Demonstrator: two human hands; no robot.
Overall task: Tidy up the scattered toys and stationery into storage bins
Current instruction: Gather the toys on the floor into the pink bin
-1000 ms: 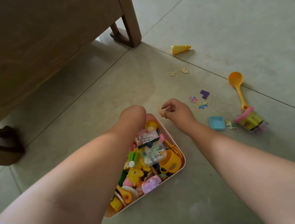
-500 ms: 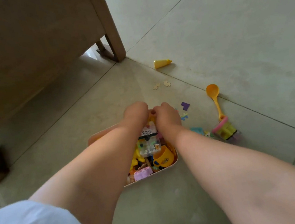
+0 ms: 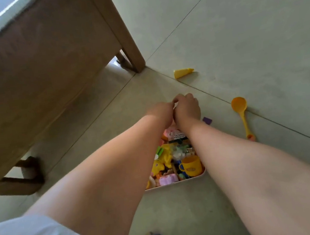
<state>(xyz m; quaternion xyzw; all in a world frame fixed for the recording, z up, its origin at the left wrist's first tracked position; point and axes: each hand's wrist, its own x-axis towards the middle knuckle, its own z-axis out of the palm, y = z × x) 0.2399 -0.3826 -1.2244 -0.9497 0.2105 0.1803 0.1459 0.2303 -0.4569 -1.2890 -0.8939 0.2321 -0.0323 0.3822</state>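
Observation:
A pale pink storage bin (image 3: pixel 179 183) sits on the tiled floor between my forearms, full of small toys, among them a yellow cup (image 3: pixel 192 166) and a clear box of small bits (image 3: pixel 178 136). My left hand (image 3: pixel 160 112) and my right hand (image 3: pixel 187 107) are pressed together just past the bin's far end, low over the floor. Both show their backs with the fingers curled under, so anything in them is hidden. A yellow wedge toy (image 3: pixel 183 73), an orange spoon (image 3: pixel 240 108) and a purple puzzle piece (image 3: pixel 207 120) lie loose on the floor.
A wooden table (image 3: pixel 47 72) fills the upper left, its leg (image 3: pixel 130 48) standing just beyond my hands. A dark wooden foot (image 3: pixel 21 182) rests on the floor at left. Bare tiles spread to the right.
My hands have come together and moved past the bin's far end, covering the spot where two tan puzzle pieces lay. The camera has tilted, so the bin sits lower in view.

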